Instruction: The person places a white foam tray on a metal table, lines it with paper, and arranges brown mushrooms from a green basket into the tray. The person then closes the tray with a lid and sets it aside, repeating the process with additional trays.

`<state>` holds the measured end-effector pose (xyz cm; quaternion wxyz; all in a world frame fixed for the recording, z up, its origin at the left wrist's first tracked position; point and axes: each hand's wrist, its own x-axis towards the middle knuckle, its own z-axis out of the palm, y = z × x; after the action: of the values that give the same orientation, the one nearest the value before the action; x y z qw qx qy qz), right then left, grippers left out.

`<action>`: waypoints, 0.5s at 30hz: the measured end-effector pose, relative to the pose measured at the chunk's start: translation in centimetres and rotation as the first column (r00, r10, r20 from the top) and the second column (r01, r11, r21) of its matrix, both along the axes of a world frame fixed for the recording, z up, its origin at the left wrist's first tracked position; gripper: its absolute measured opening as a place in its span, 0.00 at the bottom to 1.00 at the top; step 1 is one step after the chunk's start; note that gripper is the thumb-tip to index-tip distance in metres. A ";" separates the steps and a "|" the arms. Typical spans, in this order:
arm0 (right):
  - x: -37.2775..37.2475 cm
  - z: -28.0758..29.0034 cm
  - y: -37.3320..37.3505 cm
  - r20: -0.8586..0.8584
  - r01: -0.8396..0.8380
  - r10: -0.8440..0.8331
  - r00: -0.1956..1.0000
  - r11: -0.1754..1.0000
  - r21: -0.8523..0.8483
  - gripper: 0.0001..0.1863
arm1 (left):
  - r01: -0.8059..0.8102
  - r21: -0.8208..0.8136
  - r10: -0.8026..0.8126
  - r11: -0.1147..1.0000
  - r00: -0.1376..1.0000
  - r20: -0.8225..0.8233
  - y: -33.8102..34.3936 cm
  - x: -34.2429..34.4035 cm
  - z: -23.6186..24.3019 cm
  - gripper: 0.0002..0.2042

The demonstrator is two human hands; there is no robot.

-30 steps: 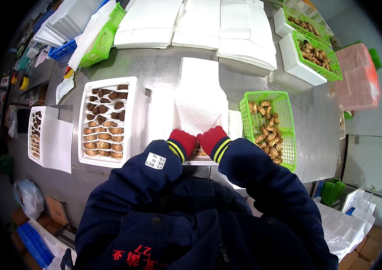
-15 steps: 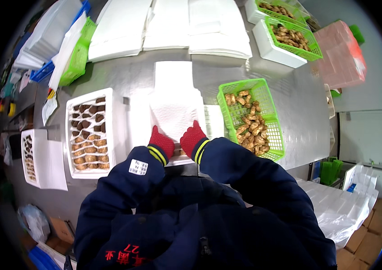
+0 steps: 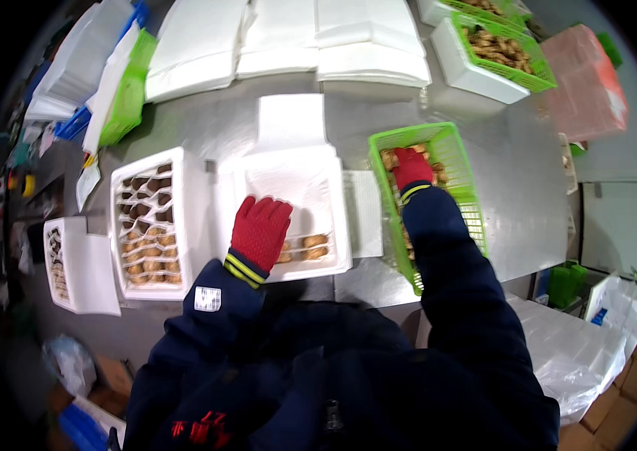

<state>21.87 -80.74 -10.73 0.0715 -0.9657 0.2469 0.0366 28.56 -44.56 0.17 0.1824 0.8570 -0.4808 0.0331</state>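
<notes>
My right hand [image 3: 412,167], in a red knitted glove, reaches into a green plastic basket [image 3: 450,135] of tan mushrooms [image 3: 437,174]. Its fingertips are down among the mushrooms, so their grip is hidden. Over the left side of a white foam box [image 3: 342,218] hovers my left hand [image 3: 260,233], also red-gloved, fingers stretched out and nothing in them. White sheet material lines this box, and a few mushrooms [image 3: 315,246] lie in rows, split by thin white strips, at its near end. Behind the box is a white sheet [image 3: 291,120].
Left stands a filled foam box [image 3: 187,225] with dark and tan mushrooms in rows; a smaller one [image 3: 69,282] lies beyond it. White sheet stacks [image 3: 277,37] line the back. More mushroom baskets [image 3: 532,79] stand back right. A white pad [image 3: 363,218] lies between box and basket.
Both hands have left the white lining in the foam box. My right hand has moved right into the green basket; my left has lifted slightly leftward, its fingers now spread. Mushrooms in the box now show.
</notes>
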 end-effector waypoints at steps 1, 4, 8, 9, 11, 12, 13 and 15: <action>0.0 0.7 0.8 0.163 -0.055 0.047 0.986 0.998 0.043 0.13 | -0.008 -0.054 0.010 0.998 0.999 0.041 0.8 0.5 0.5 0.14; -1.8 2.9 1.0 0.476 -0.039 0.008 0.880 0.998 0.057 0.15 | -0.055 -0.148 0.065 0.987 0.996 0.063 2.7 2.0 0.3 0.15; -1.6 11.4 11.6 0.498 -0.213 -0.076 0.864 0.841 0.498 0.11 | -0.051 -0.199 0.060 0.979 0.997 0.038 5.2 2.3 0.4 0.14; -1.3 11.4 14.6 0.504 -0.364 0.080 0.860 0.790 0.494 0.11 | -0.026 -0.171 0.035 0.985 0.998 0.052 5.2 2.3 0.1 0.15; 0.2 11.7 20.1 0.232 -0.389 0.320 0.919 0.628 0.674 0.10 | -0.009 -0.049 0.012 0.999 0.998 0.062 5.1 2.1 0.1 0.15; 0.6 8.7 21.6 0.332 -0.498 0.372 0.867 0.660 0.562 0.10 | 0.009 -0.048 -0.006 0.999 0.998 0.064 4.4 2.2 0.2 0.15; 1.0 6.1 23.0 0.358 -0.514 0.369 0.858 0.648 0.562 0.10 | 0.016 -0.035 -0.013 0.999 0.998 0.066 4.0 2.2 0.3 0.15; 2.1 5.8 24.5 0.229 -0.496 0.454 0.861 0.652 0.574 0.07 | -0.002 -0.030 0.004 1.000 0.997 0.072 4.4 2.1 -0.4 0.14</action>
<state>23.94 -56.21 -4.94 0.3775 -0.9195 -0.0425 0.1011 30.62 -40.20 -0.20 0.1777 0.8532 -0.4852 0.0712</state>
